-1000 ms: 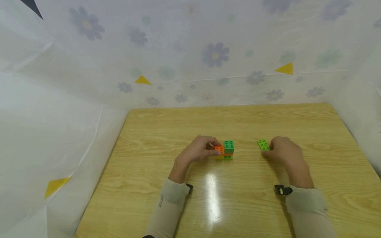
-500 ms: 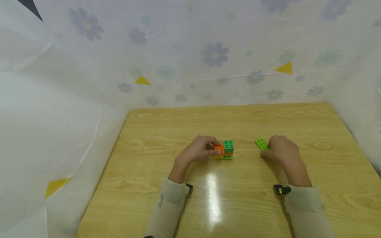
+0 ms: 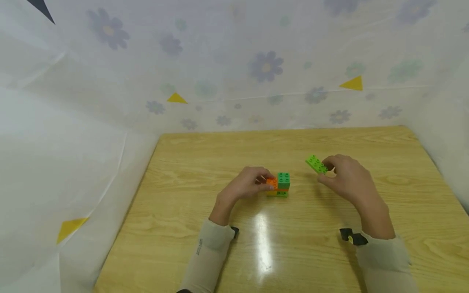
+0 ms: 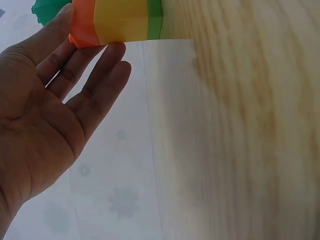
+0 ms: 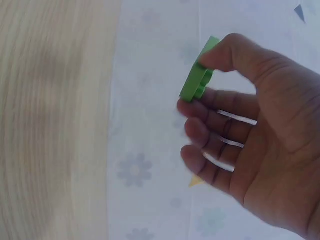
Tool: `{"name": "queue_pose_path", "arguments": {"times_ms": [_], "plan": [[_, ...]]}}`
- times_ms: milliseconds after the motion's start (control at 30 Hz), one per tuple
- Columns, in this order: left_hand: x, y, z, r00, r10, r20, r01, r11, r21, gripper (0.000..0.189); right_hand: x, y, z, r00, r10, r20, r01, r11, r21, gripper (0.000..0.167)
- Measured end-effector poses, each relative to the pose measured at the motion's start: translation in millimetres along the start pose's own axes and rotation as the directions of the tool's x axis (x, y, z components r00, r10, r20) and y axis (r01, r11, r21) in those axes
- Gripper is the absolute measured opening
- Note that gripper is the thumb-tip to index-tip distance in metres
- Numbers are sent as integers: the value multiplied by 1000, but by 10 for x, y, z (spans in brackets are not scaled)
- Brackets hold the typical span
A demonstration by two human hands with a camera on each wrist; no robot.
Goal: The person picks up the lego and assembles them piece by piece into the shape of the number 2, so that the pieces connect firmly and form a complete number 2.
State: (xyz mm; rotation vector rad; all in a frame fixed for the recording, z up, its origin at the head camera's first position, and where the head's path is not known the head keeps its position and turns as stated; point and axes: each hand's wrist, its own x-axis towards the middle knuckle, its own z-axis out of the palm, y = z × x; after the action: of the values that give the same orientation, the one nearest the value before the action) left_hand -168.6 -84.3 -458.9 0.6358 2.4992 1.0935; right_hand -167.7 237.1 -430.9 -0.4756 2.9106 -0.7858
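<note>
A small stack of toy building bricks stands on the wooden table (image 3: 293, 236). Its top carries a green brick (image 3: 283, 180) beside an orange brick (image 3: 271, 182). Lower down, the left wrist view shows a yellow brick (image 4: 121, 21) above a light green base brick (image 4: 155, 21). My left hand (image 3: 246, 185) pinches the orange part between thumb and fingers, from the left. Over to the right, my right hand (image 3: 349, 179) holds a flat light green studded brick (image 3: 316, 163) above the table. Thumb and fingertips grip this brick (image 5: 192, 82) along its edge, and it is tilted.
A pale flowered sheet (image 3: 234, 65) hangs behind the table and along both sides. Yellow triangles (image 3: 352, 83) are stuck on it. Black straps (image 3: 352, 237) show at the wrists by the sleeve cuffs.
My right hand has lifted the flat light green brick off the table, up and slightly leftward, turning it. My left hand stays on the stack, which keeps its place.
</note>
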Motion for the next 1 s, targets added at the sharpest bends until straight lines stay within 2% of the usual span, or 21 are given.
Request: {"name": "queue_pose_path", "arguments": {"times_ms": [133,333,667,1000], "plan": [[33,-5,35,1000,25,-7,-25,1000,-6,29,-32,-154,-20,994,-99,-43,99,995,8,43],[56,-23,64,999,27,-18,-27,1000,7,31,-28,-289,28,968,-233,-90,233,972,-12,38],[93,-30,117,999,40,-31,-40,999,1,32,26,-418,205,939,-334,-88,333,943,-20,34],[130,5,182,995,85,-49,-84,996,19,28,38,-408,238,915,-386,-113,385,922,-31,34]]}}
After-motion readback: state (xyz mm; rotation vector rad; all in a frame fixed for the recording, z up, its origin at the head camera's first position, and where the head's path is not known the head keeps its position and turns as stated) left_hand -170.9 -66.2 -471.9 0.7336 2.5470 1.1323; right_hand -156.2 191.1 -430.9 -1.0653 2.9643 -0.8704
